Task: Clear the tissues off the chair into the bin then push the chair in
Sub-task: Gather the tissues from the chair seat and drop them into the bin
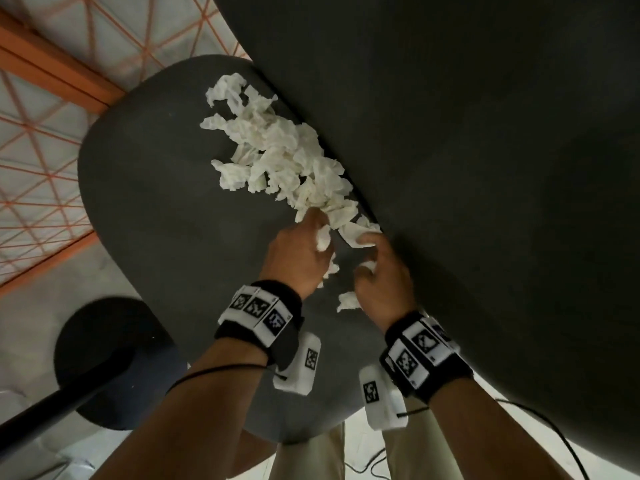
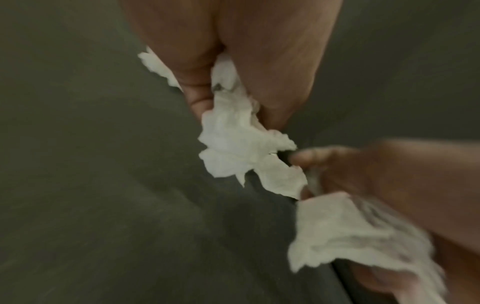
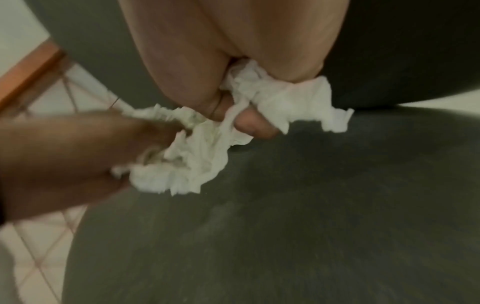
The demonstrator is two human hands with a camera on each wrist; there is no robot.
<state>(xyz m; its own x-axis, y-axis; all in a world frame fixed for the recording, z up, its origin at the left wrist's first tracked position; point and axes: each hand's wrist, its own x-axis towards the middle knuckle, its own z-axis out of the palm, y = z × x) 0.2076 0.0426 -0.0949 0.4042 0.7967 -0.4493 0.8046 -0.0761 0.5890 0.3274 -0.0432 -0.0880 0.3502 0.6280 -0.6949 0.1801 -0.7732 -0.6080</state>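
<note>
A heap of crumpled white tissues point(image 1: 277, 147) lies along the back of the dark grey chair seat point(image 1: 156, 202), against the backrest point(image 1: 467, 133). My left hand point(image 1: 311, 237) grips a wad of tissues point(image 2: 233, 144) at the near end of the heap. Beside it, my right hand point(image 1: 372, 258) clutches tissues point(image 3: 272, 96) too, fingers curled round them. One loose tissue point(image 1: 347, 301) lies on the seat just below the right hand. In the wrist views both hands pinch white paper close together above the seat point(image 3: 285, 226).
A round black bin point(image 1: 114, 362) stands on the floor at the lower left, beside the seat's front edge. White floor tiles with orange lines point(image 1: 41, 150) run along the left. Cables point(image 1: 561, 441) trail on the floor at the lower right.
</note>
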